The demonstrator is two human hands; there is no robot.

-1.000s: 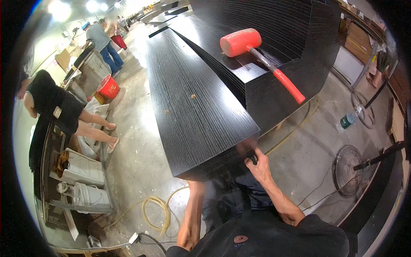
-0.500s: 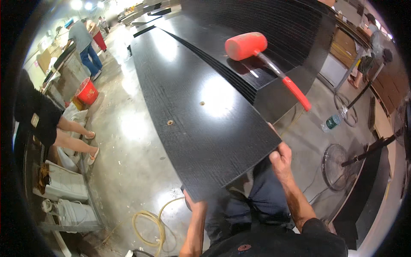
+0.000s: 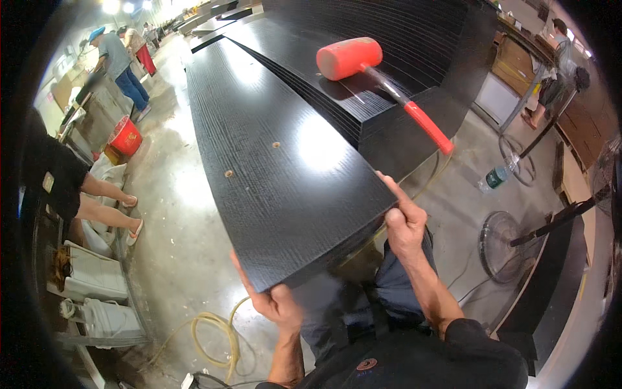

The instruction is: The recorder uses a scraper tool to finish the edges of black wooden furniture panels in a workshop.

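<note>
A long black wood-grain board (image 3: 285, 194) stretches away from me, with two small holes in its face. My left hand (image 3: 275, 305) grips its near left corner, fingers along the side edge and thumb at the end. At the near right corner my right hand (image 3: 407, 223) holds the board the same way, index finger stretched along its edge. Just right of the board, a mallet (image 3: 350, 58) with a red head and red grip lies on a stack of black boards (image 3: 369, 129); its handle sticks out past the stack's end.
Tall black panels (image 3: 376, 32) stand behind the mallet. A coiled yellow hose (image 3: 214, 340) lies on the floor at lower left. To the right are a plastic bottle (image 3: 495, 176) and a fan stand's round base (image 3: 502, 246). A person (image 3: 55, 168) stands at left near a red bucket (image 3: 125, 135).
The board's near end has shifted left and away from me, and both hands moved with it. My left hand's fingers now show along the board's side. The mallet stays on the stack.
</note>
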